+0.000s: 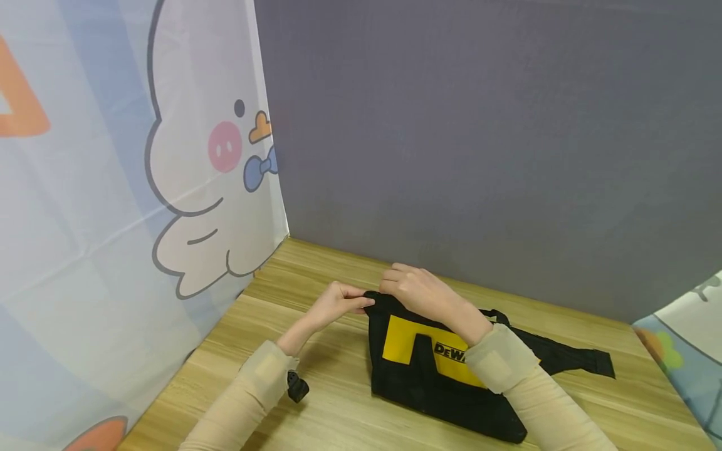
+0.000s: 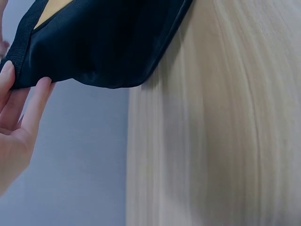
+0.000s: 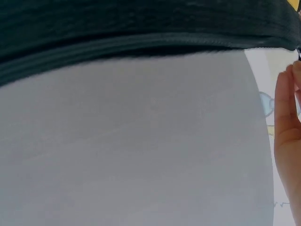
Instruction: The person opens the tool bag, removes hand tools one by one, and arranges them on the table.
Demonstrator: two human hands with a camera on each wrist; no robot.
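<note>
A black and yellow DeWalt tool bag (image 1: 406,382) lies on its side, its lettered panel facing up. My left hand (image 1: 333,305) pinches the upper left corner of the bag between thumb and fingers. In the left wrist view, that hand's fingertips (image 2: 43,81) are against the black cloth edge. My right hand (image 1: 420,291) is bent over the top edge beside that corner, its fingers curled in at the zipper end. A zipper (image 3: 155,40) runs along the top edge in the right wrist view. What the right fingertips pinch is mostly hidden.
A black strap (image 1: 581,359) stretches out to the right of the bag on the wooden table (image 1: 338,401). A small black buckle-like piece (image 1: 297,387) shows beside the left sleeve. A grey wall panel (image 1: 479,156) stands behind, with a cartoon-printed curtain (image 1: 113,250) at the left.
</note>
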